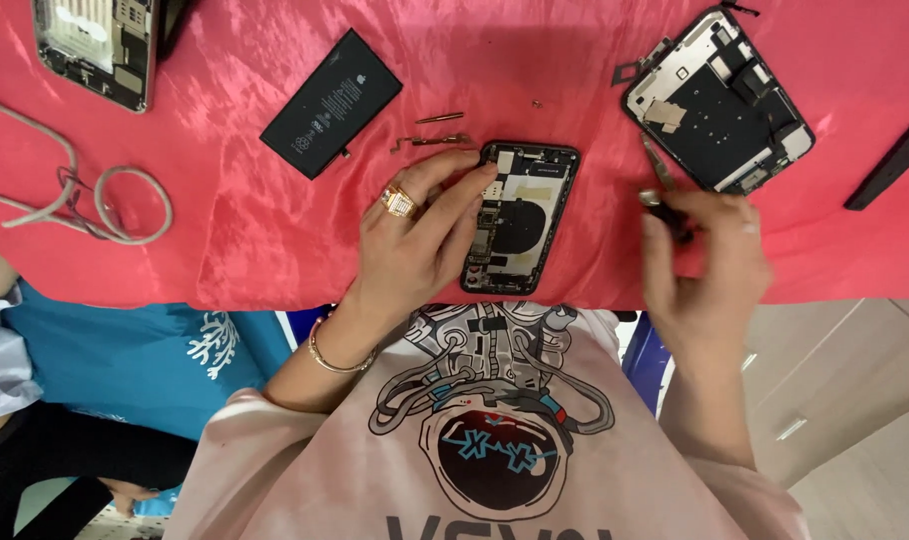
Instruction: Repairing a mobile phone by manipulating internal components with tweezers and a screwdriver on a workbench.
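Observation:
An opened phone body (528, 212) with bare circuit parts lies on the red cloth (235, 230) near the table's front edge. My left hand (415, 240), wearing a gold ring and bracelet, rests on the phone's left side and holds it down with fingertips on its edge. To the right of the phone, my right hand (703, 265) grips tweezers (661, 180) whose tips point up toward a second opened phone frame (720, 98). The right hand is blurred.
A loose black battery (331, 102) lies at upper centre, with small brass-coloured parts (433, 138) beside it. A third opened phone (100, 45) sits at top left, a grey cable (95, 205) at left, a dark flat object (890, 160) at right. Another person sits at far left.

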